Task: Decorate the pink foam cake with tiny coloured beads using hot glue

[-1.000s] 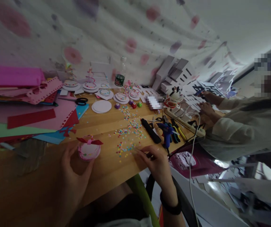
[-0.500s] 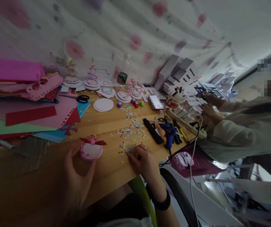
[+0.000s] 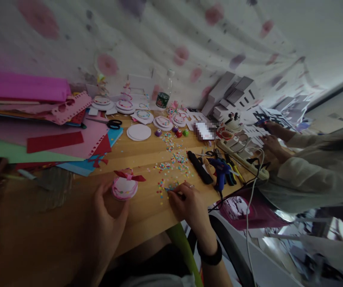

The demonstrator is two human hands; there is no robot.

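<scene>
My left hand [image 3: 110, 219] is curled round a small round paper cake [image 3: 125, 188] with a white top, a pink frilled edge and a red ribbon bow. Thumb and fingers press its sides, and it stands on the wooden table. Pinched together, the fingers of my right hand [image 3: 189, 205] rest at the near edge of a scatter of coloured confetti [image 3: 174, 159]. A thin dark tip shows at the fingertips, but what it belongs to is hidden. Several finished paper pieces with beaded pink rims [image 3: 163, 122] stand at the back, near white paper discs [image 3: 138, 132].
On the left lie stacked coloured papers [image 3: 54, 142] and black-handled scissors [image 3: 114, 124]. A blue glue gun [image 3: 220, 171], pliers [image 3: 237, 173] and a power strip [image 3: 243, 157] are at the right. Beyond them a co-worker's hands [image 3: 271, 137] handle white cut pieces. A bottle [image 3: 163, 93] stands behind.
My view has turned a little left, so everything sits further right, and a dark-topped object has appeared at the left edge. Both hands keep their grip; the confetti under my right fingers looks slightly shifted.
</scene>
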